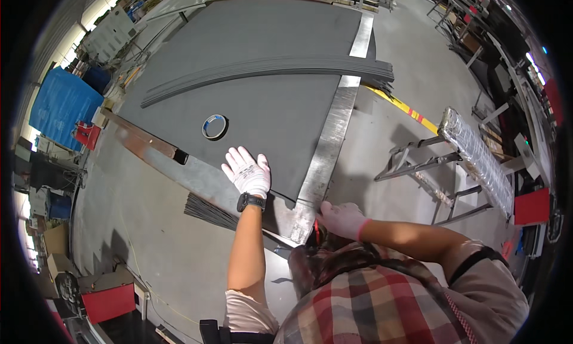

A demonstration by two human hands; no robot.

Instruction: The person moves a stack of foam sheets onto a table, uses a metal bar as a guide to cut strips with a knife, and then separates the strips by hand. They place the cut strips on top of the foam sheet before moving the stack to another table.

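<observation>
My left hand [250, 174], in a white glove, lies palm down with fingers spread at the near edge of a large dark grey sheet [280, 120] on the worktable. Just beyond its fingertips a roll of tape [214, 127] rests flat on the sheet. At my waist, beside the table's near right corner, my right hand [343, 220] is gloved too, its fingers curled in. A small red strip [316, 226] shows next to those fingers; whatever they hold is hidden. A bundle of long dark strips [268, 68] lies across the sheet, overhanging the right edge.
A metal bar [337, 120] runs along the table's right side. A rusty beam [146, 140] sits at the left edge. More dark strips [209, 211] stick out below the near edge. A wrapped plank on a trestle [477, 159] stands at right; a blue-covered stack [62, 108] is far left.
</observation>
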